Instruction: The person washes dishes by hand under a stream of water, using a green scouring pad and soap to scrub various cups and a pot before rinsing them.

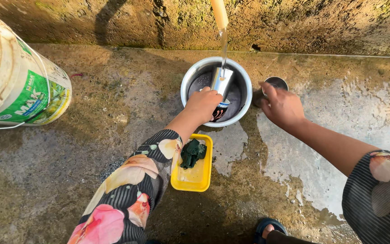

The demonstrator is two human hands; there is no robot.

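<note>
Under a running tap, left hand point(204, 103) grips a steel cup point(221, 90) in the round metal basin point(244, 77), mid-rinse; right hand point(283, 106) closes on a small steel tumbler point(276, 82) beside it, seemingly unrinsed

1. The left hand point(202, 103) covers the lower part of the steel cup point(222, 86) it grips.
2. The right hand point(283, 106) hides the small steel tumbler point(276, 83)'s near side.
3. Left of both grips, the white bucket point(14, 81) is cut off by the frame edge.
</note>
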